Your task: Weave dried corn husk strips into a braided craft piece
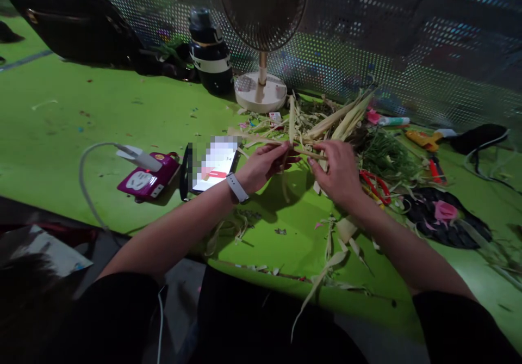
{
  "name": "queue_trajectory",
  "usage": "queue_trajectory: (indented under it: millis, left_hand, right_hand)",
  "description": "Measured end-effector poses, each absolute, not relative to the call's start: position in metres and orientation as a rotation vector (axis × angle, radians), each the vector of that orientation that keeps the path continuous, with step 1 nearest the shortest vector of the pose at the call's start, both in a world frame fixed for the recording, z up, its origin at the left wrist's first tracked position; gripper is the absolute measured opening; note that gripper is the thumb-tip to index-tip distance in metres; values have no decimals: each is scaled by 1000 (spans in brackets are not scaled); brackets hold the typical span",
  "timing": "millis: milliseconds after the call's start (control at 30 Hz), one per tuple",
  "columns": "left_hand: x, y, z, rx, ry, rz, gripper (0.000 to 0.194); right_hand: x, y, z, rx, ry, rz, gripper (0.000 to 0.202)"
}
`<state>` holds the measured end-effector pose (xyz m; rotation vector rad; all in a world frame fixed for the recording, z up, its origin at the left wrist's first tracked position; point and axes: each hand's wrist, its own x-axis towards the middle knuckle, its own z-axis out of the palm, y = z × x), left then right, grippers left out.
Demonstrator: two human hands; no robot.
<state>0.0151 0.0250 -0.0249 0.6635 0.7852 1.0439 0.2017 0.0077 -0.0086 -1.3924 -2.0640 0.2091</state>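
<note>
Both my hands are raised over the green table, working on dry, pale husk strips. My left hand (267,164), with a light band on its wrist, pinches a husk strip (292,119) that stands upright between thumb and fingers. Another husk strip (309,153) runs across from there to my right hand (337,171), whose thumb and fingers are closed on its other end. Just behind the hands lies a bundle of dry husks (346,119). Loose husk scraps (326,266) lie in front of my right forearm, one hanging over the table's edge.
A lit phone (216,165) and a purple power socket (149,178) with a plugged-in charger lie left. Behind stand a fan (261,92) and a dark bottle (210,54). Right are red-handled scissors (377,187), green fibres (383,154), a yellow glue gun (424,139) and a black pad (448,217).
</note>
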Motion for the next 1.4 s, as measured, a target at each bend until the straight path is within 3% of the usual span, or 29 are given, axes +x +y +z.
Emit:
queue_trajectory:
  millis: [67, 133, 233, 367, 533, 633, 733, 1000, 1167, 1400]
  left_hand:
    - [17, 23, -24, 615, 744, 1075, 12]
    - [18, 22, -25, 589, 713, 1133, 12]
    - [19, 22, -26, 582, 683, 1197, 10]
    - [17, 22, -25, 596, 684, 1221, 10]
    - [15, 23, -25, 688, 736, 1256, 15]
    - [14, 24, -27, 806, 771, 1260, 19]
    - [12, 25, -28, 888, 835, 1248, 19]
    - [10, 23, -26, 1226, 881, 1062, 21]
    - [10, 18, -19, 1550, 861, 924, 13]
    - [9, 18, -18, 1467, 768, 935, 17]
  right_hand:
    - [197, 2, -10, -1329, -2119, -112, 19]
    - [191, -5, -14, -1297, -2262, -141, 28]
    - [185, -11, -20, -1387, -2433, 202, 36]
    - [185, -8, -22, -1413, -2393, 673, 26]
    - [190, 3, -22, -1302, -1742, 1040, 35]
    - [192, 5, -24, -1100, -1651, 787, 28]
    - [194, 0, -25, -942, -1944, 428, 19]
    - [209, 2, -17, -753, -2246, -284, 16]
    - [208, 11, -23, -868, -2243, -238, 15]
    - [197, 8, -33, -1118, -2050, -22, 26]
